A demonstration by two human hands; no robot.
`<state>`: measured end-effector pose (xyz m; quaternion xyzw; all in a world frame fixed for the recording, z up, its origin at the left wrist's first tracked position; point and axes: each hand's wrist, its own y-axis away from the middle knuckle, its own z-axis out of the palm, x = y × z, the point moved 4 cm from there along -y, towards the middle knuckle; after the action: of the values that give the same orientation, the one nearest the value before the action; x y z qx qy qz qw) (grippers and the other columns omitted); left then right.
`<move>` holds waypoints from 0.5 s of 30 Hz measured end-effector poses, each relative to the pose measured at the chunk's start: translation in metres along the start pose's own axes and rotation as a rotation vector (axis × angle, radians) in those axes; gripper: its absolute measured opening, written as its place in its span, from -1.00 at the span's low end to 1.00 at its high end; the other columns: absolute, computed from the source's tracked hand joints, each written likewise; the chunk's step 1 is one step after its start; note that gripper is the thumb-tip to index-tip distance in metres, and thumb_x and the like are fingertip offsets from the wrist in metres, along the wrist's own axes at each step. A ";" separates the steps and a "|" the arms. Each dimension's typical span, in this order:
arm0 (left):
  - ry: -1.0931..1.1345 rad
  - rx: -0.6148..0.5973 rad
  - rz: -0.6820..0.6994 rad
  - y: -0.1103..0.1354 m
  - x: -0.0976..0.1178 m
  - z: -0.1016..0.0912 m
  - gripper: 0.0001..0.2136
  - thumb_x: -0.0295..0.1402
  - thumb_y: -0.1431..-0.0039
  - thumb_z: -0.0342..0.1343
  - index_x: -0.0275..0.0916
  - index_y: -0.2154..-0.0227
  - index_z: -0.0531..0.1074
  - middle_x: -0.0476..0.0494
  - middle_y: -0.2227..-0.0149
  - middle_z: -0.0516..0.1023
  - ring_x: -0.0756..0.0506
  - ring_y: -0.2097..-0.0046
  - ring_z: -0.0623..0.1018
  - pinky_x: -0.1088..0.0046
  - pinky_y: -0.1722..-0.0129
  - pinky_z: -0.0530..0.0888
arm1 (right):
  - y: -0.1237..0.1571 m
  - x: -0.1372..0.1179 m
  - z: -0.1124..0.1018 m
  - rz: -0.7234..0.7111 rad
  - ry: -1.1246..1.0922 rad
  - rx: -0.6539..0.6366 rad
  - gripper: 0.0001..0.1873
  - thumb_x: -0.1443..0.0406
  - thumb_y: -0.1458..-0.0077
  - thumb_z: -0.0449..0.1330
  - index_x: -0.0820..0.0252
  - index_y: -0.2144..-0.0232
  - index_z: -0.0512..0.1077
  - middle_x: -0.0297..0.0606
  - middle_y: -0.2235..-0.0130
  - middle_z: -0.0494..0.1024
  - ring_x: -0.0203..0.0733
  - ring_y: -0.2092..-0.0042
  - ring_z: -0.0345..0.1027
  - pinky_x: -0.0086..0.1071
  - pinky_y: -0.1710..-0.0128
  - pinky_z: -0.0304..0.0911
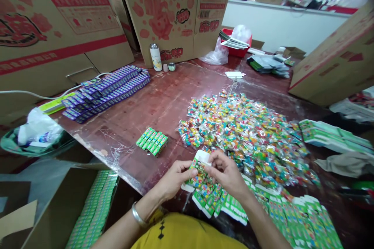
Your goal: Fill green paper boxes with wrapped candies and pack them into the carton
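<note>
Between my two hands is a small green candy box (195, 168) with its white top flap raised. My left hand (179, 175) grips the box by its left side, thumb on the front. At the flap's right edge, the fingers of my right hand (224, 172) are pinched together on the box's opening. Below lie flat green box blanks (209, 200), partly hidden by my right arm. Just beyond my hands spreads a big heap of small clear candy packets (248, 132). To the left, a short row of filled-looking green boxes (152, 141) sits on the table.
Stacked purple boxes (108, 91) line the table's left edge near a white bottle (156, 57). An open carton (58, 202) holding rows of green boxes stands at lower left. Large cardboard cartons (166, 11) rise behind. Bundled green blanks (333, 136) lie at right.
</note>
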<state>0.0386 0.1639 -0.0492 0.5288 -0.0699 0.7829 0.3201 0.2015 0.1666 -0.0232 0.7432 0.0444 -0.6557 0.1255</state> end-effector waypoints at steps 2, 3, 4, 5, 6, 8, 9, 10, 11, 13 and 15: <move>0.025 0.115 0.047 -0.002 -0.002 -0.004 -0.70 -0.24 -0.12 0.21 -0.32 0.15 0.54 -0.15 0.27 0.58 -0.12 0.21 0.51 0.37 0.15 0.41 | -0.001 0.008 0.002 -0.017 -0.070 0.151 -0.70 0.18 -0.07 0.29 0.11 0.21 0.31 -0.41 0.43 0.41 -0.26 0.44 0.32 -0.45 0.47 0.22; 0.029 0.176 0.076 -0.004 -0.002 -0.006 -0.73 -0.26 -0.12 0.22 -0.33 0.18 0.55 -0.15 0.27 0.57 -0.11 0.21 0.51 0.38 0.15 0.42 | -0.001 0.012 0.005 -0.028 -0.070 0.196 -0.71 0.19 -0.06 0.30 0.13 0.23 0.32 -0.39 0.41 0.41 -0.26 0.41 0.32 -0.44 0.44 0.23; 0.028 0.233 0.103 -0.004 -0.003 -0.007 -0.76 -0.28 -0.11 0.22 -0.33 0.22 0.55 -0.14 0.28 0.57 -0.10 0.21 0.51 0.40 0.16 0.42 | -0.001 0.016 0.009 -0.034 -0.057 0.219 -0.75 0.19 -0.06 0.30 0.15 0.29 0.33 -0.39 0.42 0.40 -0.26 0.41 0.31 -0.45 0.44 0.22; 0.019 0.287 0.129 -0.005 -0.004 -0.007 -0.78 -0.29 -0.10 0.23 -0.33 0.25 0.55 -0.13 0.29 0.56 -0.08 0.22 0.50 0.42 0.17 0.42 | 0.000 0.019 0.013 -0.038 -0.049 0.238 -0.78 0.19 -0.08 0.29 0.16 0.35 0.34 -0.39 0.45 0.38 -0.27 0.42 0.29 -0.45 0.44 0.21; 0.001 0.333 0.156 -0.005 -0.005 -0.008 -0.79 -0.31 -0.09 0.24 -0.32 0.25 0.54 -0.12 0.29 0.56 -0.07 0.23 0.50 0.45 0.18 0.42 | 0.000 0.022 0.017 -0.042 -0.051 0.263 -0.79 0.19 -0.10 0.27 0.17 0.38 0.34 -0.40 0.47 0.36 -0.28 0.43 0.27 -0.45 0.45 0.20; -0.050 0.416 0.218 -0.003 -0.006 -0.008 -0.71 -0.34 -0.06 0.27 -0.26 0.14 0.48 -0.07 0.28 0.54 -0.05 0.23 0.50 0.49 0.21 0.43 | 0.001 0.025 0.021 -0.064 -0.088 0.327 -0.82 0.21 -0.12 0.25 0.16 0.29 0.36 -0.38 0.44 0.40 -0.25 0.40 0.30 -0.43 0.40 0.23; -0.082 0.453 0.247 -0.002 -0.006 -0.009 -0.62 -0.36 -0.04 0.27 -0.20 0.04 0.43 -0.05 0.26 0.52 -0.03 0.24 0.50 0.50 0.23 0.44 | 0.001 0.025 0.023 -0.081 -0.111 0.351 -0.78 0.22 -0.12 0.25 0.14 0.21 0.36 -0.36 0.40 0.43 -0.24 0.37 0.32 -0.41 0.36 0.25; -0.118 0.481 0.269 0.000 -0.006 -0.010 -0.53 -0.37 -0.03 0.28 -0.15 -0.04 0.36 -0.02 0.24 0.51 -0.01 0.26 0.50 0.52 0.26 0.44 | 0.000 0.025 0.024 -0.099 -0.126 0.363 -0.74 0.22 -0.12 0.25 0.13 0.14 0.35 -0.34 0.36 0.45 -0.22 0.34 0.34 -0.40 0.33 0.26; -0.155 0.496 0.279 0.002 -0.007 -0.010 -0.47 -0.37 -0.03 0.28 -0.11 -0.09 0.31 -0.02 0.22 0.49 0.00 0.28 0.50 0.53 0.28 0.45 | 0.000 0.026 0.025 -0.118 -0.127 0.364 -0.71 0.23 -0.14 0.24 0.12 0.09 0.35 -0.32 0.34 0.46 -0.22 0.33 0.34 -0.39 0.32 0.27; -0.219 0.476 0.269 0.003 -0.007 -0.012 -0.47 -0.37 -0.04 0.26 -0.09 -0.11 0.30 -0.04 0.17 0.50 -0.01 0.28 0.51 0.52 0.28 0.46 | -0.002 0.026 0.026 -0.160 -0.085 0.357 -0.71 0.24 -0.16 0.21 0.11 0.06 0.36 -0.33 0.33 0.44 -0.23 0.33 0.32 -0.40 0.33 0.25; -0.247 0.408 0.251 0.004 -0.005 -0.012 -0.55 -0.36 -0.06 0.24 -0.14 -0.05 0.36 -0.09 0.12 0.51 -0.07 0.20 0.52 0.46 0.20 0.47 | -0.003 0.027 0.027 -0.190 -0.021 0.340 -0.73 0.24 -0.18 0.19 0.10 0.06 0.39 -0.35 0.35 0.41 -0.25 0.36 0.29 -0.41 0.36 0.22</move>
<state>0.0281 0.1642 -0.0585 0.6609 -0.0141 0.7441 0.0962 0.1785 0.1602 -0.0534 0.7394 0.0017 -0.6702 -0.0641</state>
